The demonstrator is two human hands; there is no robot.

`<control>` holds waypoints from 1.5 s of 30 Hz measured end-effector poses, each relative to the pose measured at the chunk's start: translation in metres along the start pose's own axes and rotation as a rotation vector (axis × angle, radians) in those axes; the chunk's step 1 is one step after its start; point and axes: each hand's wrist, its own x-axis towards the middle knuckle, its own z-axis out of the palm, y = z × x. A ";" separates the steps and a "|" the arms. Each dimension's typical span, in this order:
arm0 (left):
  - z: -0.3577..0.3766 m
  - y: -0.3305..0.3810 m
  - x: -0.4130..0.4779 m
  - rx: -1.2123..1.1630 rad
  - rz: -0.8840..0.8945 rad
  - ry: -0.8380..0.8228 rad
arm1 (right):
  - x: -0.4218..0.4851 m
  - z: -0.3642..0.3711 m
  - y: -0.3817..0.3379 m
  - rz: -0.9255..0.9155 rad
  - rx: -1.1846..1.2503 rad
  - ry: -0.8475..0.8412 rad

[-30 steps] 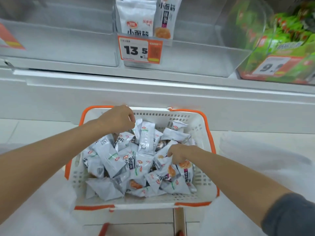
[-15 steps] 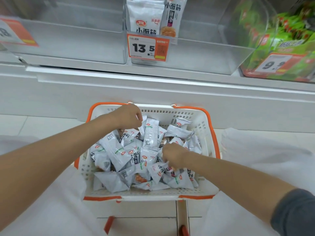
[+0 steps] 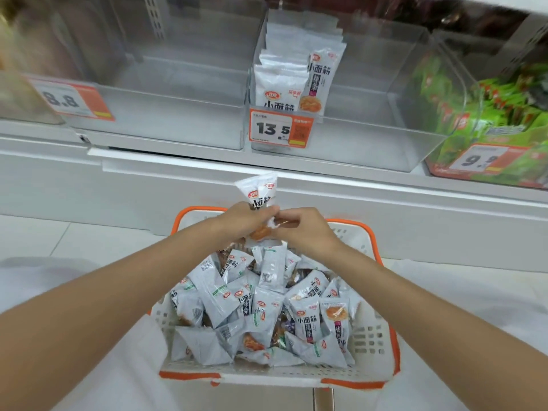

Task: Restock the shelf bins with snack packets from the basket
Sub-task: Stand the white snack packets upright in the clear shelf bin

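8.8 tag (image 3: 71, 99): far left, stuck on the front of clear left bin (image 3: 184, 120).
left hand (image 3: 241, 221): raised over the basket's far rim, fingers curled round lower half of held packet (image 3: 261, 194).
held packet: upright, white-grey, top sticking up above both hands, in front of white shelf base, below the bins.
packet pile (image 3: 267, 307): loose heap of the same white packets, filling basket (image 3: 372, 336).
basket: white with orange rim, low, between the two forearms.
shelf packets (image 3: 284, 81): standing upright in a row at left end of middle bin (image 3: 385, 114), just behind 13.5 tag (image 3: 280, 129).
right hand (image 3: 308, 229): touching left hand, fingertips pinching held packet's lower right edge.
green packets (image 3: 489, 114): crammed in the rightmost bin, behind 9.9 tag (image 3: 486, 158).
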 end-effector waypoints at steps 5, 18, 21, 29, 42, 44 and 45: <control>-0.001 -0.002 -0.006 0.318 0.290 0.096 | 0.010 -0.042 -0.020 -0.155 0.010 0.265; 0.017 0.016 -0.027 0.203 0.517 0.168 | 0.022 -0.066 -0.023 -0.299 -0.144 0.507; 0.017 0.020 -0.026 0.189 0.532 0.166 | 0.021 -0.071 -0.029 -0.343 -0.135 0.517; 0.006 0.014 -0.024 0.071 0.553 0.195 | 0.012 -0.070 -0.046 -0.124 0.290 0.344; -0.004 0.045 -0.013 -0.164 0.579 0.100 | 0.005 -0.096 -0.042 0.026 0.617 0.057; -0.003 0.052 -0.013 -0.174 0.612 0.081 | 0.004 -0.102 -0.045 0.000 0.627 0.107; -0.003 0.057 -0.012 -0.179 0.628 0.069 | 0.003 -0.105 -0.047 -0.020 0.628 0.137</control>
